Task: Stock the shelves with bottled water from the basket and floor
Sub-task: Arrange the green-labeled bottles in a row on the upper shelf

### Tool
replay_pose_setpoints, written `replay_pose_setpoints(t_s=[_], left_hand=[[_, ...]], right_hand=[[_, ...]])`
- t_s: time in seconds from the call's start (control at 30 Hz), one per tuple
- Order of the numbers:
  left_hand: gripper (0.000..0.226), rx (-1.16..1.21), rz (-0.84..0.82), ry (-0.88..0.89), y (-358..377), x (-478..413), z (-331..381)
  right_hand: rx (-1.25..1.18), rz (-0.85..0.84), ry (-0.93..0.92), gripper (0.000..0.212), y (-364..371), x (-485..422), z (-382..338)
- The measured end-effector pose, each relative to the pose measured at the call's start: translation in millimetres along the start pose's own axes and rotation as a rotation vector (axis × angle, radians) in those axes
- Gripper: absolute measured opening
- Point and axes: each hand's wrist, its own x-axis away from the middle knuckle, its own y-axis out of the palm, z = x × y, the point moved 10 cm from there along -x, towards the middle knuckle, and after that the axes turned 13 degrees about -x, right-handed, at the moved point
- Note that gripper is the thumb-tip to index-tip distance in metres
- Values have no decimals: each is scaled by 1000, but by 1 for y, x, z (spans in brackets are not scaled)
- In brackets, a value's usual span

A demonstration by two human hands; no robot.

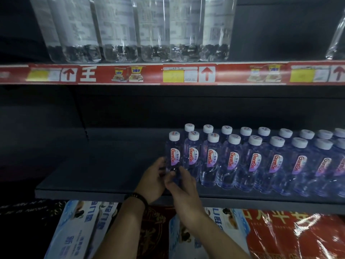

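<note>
While both your hands grasp its lower part, the small clear plastic water bottle with a white cap and pink label [174, 156] stands at the left end of the near row on the dark grey shelf [112, 165]. Your left hand [153, 180] curls round its left side and your right hand [183, 186] round its front. Counting it, the near row [255, 161] shows nine caps and the far row [246, 131] nine, both running off the right edge. Six large clear bottles [119, 34] stand on the red-edged shelf [149, 73] above.

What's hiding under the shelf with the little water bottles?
Blue-and-white packs and a red plastic-wrapped pack sit below the shelf. Their tops and whatever lies behind are covered by the shelf.
</note>
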Motion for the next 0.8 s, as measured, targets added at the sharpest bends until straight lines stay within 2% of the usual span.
replay_pose_setpoints(t_s=[0.07, 0.13, 0.2, 0.27, 0.33, 0.4, 0.47, 0.57, 0.73, 0.8], left_hand=[[40, 7, 8, 0, 1, 1, 1], [43, 26, 28, -10, 1, 2, 1], [48, 31, 75, -37, -4, 5, 1], [56, -49, 201, -77, -22, 14, 7], [53, -199, 394, -61, -47, 29, 28], [36, -268, 529, 26, -64, 48, 68], [28, -238, 530, 124, -65, 61, 117], [23, -227, 429, 294, -53, 71, 199], [21, -291, 481, 469, -86, 77, 324], [24, -334, 494, 480, -104, 69, 356]], right_hand=[[19, -5, -2, 58, -2, 0, -1], [42, 6, 10, 61, -4, 4, -5], [59, 42, -17, 45, -13, 8, -12], [81, 13, -52, 19, -15, 21, -33], [139, -36, -112, 12, -18, 38, -67], [215, -81, -183, 11, -22, 57, -114], [263, -110, -266, 15, -28, 74, -167], [307, -94, -401, 15, -40, 91, -246], [333, 69, -549, 13, -65, 91, -361], [350, 133, -542, 16, -74, 74, -394]])
